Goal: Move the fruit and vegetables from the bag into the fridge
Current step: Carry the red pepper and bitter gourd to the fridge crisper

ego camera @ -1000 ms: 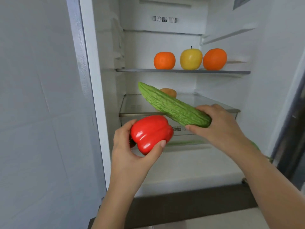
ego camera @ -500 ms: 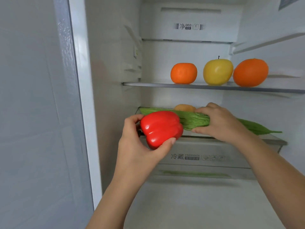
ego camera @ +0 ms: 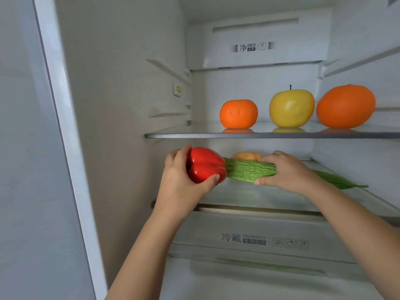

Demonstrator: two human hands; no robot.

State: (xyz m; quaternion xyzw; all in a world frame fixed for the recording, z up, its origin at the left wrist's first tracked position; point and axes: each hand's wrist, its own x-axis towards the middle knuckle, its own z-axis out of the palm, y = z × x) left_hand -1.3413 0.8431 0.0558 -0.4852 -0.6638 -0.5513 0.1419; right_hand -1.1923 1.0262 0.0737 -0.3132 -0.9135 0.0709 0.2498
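Note:
My left hand (ego camera: 184,180) grips a red bell pepper (ego camera: 205,164) just above the left part of the lower glass shelf (ego camera: 259,198) in the open fridge. My right hand (ego camera: 285,172) holds a bumpy green bitter gourd (ego camera: 249,171) lying sideways over the same shelf, its left end hidden behind the pepper. Behind the gourd sits an orange-yellow fruit (ego camera: 246,155), mostly hidden. A long green vegetable (ego camera: 337,180) lies on the shelf to the right of my right wrist.
The upper glass shelf (ego camera: 194,135) carries a small orange (ego camera: 238,113), a yellow apple (ego camera: 291,108) and a bigger orange (ego camera: 345,106). A crisper drawer (ego camera: 244,239) sits under the lower shelf. The fridge's left wall (ego camera: 121,126) is close to my left hand.
Both hands have gone deeper into the fridge with the pepper and the gourd, from in front of the drawer to over the lower shelf. The view has come closer.

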